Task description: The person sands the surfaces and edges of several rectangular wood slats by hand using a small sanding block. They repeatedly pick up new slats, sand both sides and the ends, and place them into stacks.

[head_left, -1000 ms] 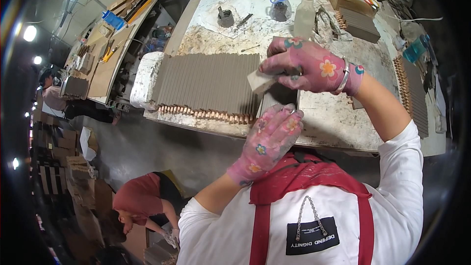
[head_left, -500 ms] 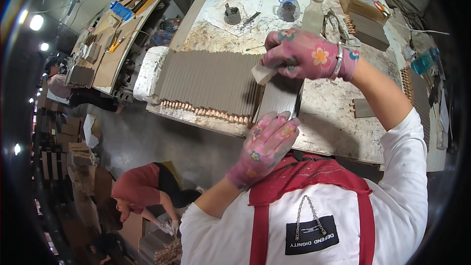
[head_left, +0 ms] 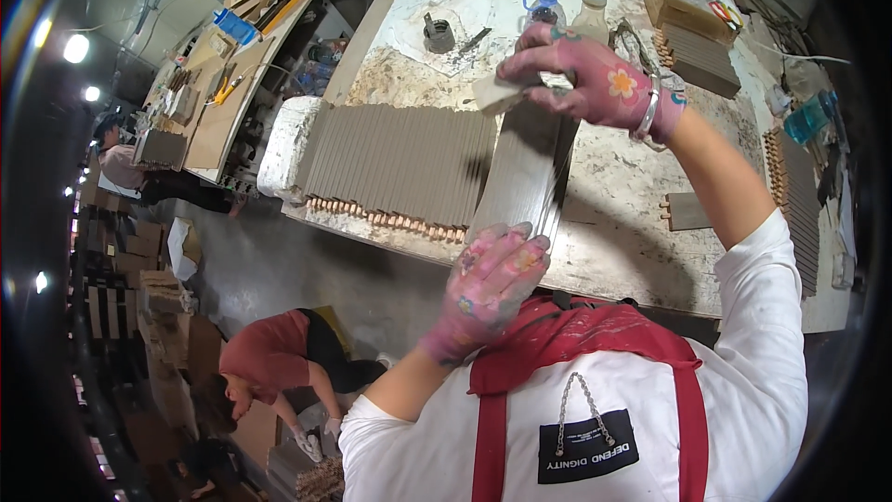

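Our left hand (head_left: pixel 491 284), fingers together (whether gripping, we cannot tell), likely steadies the grey board (head_left: pixel 520 169) at the table's near edge (head_left: pixel 632 281), our right hand (head_left: pixel 585 80) pinching a pale block (head_left: pixel 493 96)

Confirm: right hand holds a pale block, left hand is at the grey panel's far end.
Wrong end: the head view shows the left hand at the near end of the grey panel. The right hand does hold a pale block.

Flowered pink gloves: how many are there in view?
2: the left hand wears one, touching the near end of a grey board; the right hand wears the other, holding a pale block. Others could be hidden in the background.
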Demonstrator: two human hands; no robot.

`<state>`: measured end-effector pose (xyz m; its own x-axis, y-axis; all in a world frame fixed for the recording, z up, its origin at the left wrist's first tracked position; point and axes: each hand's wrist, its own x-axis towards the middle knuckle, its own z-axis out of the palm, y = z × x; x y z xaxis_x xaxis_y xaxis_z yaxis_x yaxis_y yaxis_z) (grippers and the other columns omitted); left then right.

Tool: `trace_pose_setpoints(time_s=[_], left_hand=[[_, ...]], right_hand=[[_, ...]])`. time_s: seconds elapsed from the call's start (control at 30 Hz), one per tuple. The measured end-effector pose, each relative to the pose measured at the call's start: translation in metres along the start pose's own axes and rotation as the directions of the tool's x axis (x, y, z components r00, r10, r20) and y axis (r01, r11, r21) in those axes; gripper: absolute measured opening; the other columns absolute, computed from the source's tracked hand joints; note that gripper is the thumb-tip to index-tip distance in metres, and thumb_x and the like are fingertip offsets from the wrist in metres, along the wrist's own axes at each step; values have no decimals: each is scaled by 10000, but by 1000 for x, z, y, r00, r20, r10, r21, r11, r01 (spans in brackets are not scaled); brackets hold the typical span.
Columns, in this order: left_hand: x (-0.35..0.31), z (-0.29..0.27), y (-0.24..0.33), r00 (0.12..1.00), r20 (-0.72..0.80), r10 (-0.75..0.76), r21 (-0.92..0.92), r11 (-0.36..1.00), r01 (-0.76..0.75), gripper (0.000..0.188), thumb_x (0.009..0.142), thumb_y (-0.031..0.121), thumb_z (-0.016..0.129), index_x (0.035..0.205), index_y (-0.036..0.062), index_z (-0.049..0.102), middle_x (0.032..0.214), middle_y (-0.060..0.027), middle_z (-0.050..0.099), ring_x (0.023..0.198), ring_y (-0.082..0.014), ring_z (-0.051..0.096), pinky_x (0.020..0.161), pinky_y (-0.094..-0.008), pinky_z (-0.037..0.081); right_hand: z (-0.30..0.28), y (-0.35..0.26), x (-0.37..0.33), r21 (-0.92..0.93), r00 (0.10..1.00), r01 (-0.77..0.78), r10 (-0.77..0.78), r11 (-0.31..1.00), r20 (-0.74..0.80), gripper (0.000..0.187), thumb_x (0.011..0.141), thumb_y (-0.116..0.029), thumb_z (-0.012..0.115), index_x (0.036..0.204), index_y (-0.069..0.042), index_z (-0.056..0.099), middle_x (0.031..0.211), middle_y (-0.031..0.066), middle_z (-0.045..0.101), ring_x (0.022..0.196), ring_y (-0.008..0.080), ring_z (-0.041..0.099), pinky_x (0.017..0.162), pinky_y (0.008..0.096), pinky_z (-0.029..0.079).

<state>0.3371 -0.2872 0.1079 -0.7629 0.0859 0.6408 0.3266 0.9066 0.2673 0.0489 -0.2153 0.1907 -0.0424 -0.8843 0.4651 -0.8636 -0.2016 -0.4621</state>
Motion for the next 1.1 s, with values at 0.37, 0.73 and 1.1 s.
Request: trace_pose_setpoints(time_s=[0.37, 0.73, 1.1], left_hand=[[41, 14, 52, 990, 117, 73, -249, 968, -42, 348, 686, 43, 716, 1029, 94, 747, 967, -51, 718, 798, -238, 677, 679, -347, 551], [142, 243, 115, 858, 403, 318, -447, 887, -118, 396, 922, 227, 627, 1274, 45, 618, 1291, -185, 604, 1147, -363, 583, 996, -446, 462], [211, 383, 126, 747, 662, 63, -226, 967, 119, 740, 789, 372, 760, 1413, 71, 502, 1397, -182, 498, 1275, -393, 479, 1068, -465, 400]], right_hand=[[-94, 18, -259, 428, 581, -433, 608, 794, -541, 443, 938, -231, 665, 1323, -21, 604, 1180, 45, 655, 1037, 138, 614, 957, 278, 493], [-32, -12, -511, 701, -112, -589, 819, 401, -563, 483, 887, -260, 717, 1291, -13, 623, 1226, 106, 648, 1134, 209, 589, 986, 305, 452], [-56, 49, -502, 615, 81, -641, 837, 460, -541, 440, 924, -304, 690, 1268, -35, 634, 1376, 169, 572, 1286, 290, 531, 1102, 364, 389]])
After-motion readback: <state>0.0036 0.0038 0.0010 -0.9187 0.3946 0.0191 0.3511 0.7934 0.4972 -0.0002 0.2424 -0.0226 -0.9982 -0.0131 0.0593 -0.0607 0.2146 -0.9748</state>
